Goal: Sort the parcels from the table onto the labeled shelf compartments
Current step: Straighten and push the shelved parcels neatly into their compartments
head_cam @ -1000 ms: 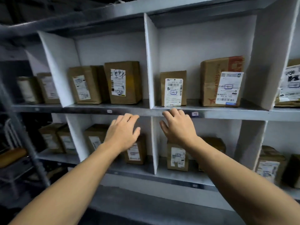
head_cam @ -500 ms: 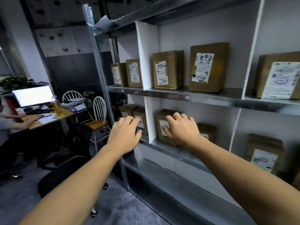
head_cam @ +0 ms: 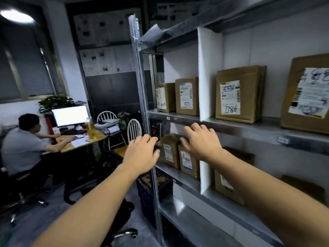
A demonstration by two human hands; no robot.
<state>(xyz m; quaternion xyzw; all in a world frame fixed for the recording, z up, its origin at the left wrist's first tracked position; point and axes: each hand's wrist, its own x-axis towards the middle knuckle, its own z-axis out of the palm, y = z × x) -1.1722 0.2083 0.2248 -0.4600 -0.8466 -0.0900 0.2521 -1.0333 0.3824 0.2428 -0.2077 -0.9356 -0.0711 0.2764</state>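
Observation:
Both my hands are stretched out in front of a metal shelf (head_cam: 249, 127) and hold nothing. My left hand (head_cam: 142, 154) hovers by the shelf's left upright post (head_cam: 142, 97), fingers relaxed. My right hand (head_cam: 201, 141) hangs in front of the middle tier, fingers loosely spread, over two brown parcels (head_cam: 179, 154) with white labels. On the tier above stand more brown labelled parcels: two at the left end (head_cam: 187, 96), one marked by hand (head_cam: 238, 95) beyond a white divider (head_cam: 208, 73), and a larger one (head_cam: 306, 95) at the right edge.
To the left a person (head_cam: 23, 145) sits at a desk (head_cam: 83, 141) with a lit monitor (head_cam: 70, 115). Two white chairs (head_cam: 131, 131) and a black office chair (head_cam: 105, 172) stand between desk and shelf. A dark crate (head_cam: 151, 193) sits under the shelf's left end.
The view has swung left along the shelf, bringing the shelf's left end and the desk area into sight. Both hands stay raised and hold nothing.

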